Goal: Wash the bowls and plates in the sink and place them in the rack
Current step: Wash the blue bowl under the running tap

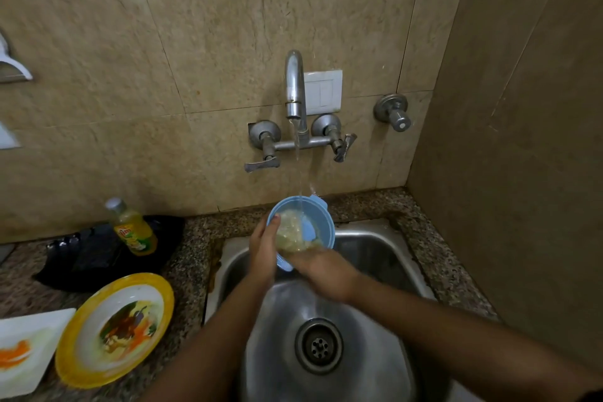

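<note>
A light blue bowl (321, 220) is held tilted over the steel sink (368, 251), under the running water from the tap (294, 88). My left hand (262, 250) grips the bowl's left rim with the thumb over the edge. My right hand (321, 271) reaches into the bowl from the front, its fingers blurred among pale suds inside. A yellow-rimmed plate (85, 349) with a fruit picture and a white square plate (36, 330) with an orange smear lie on the counter at the left. No rack is in view.
A bottle of yellow dish soap (132, 228) stands on a black plastic bag (88, 258) at the back left of the granite counter (192, 258). The sink drain (319, 345) is below my arms. Two lever handles and a wall valve (393, 112) flank the tap. A wall closes the right side.
</note>
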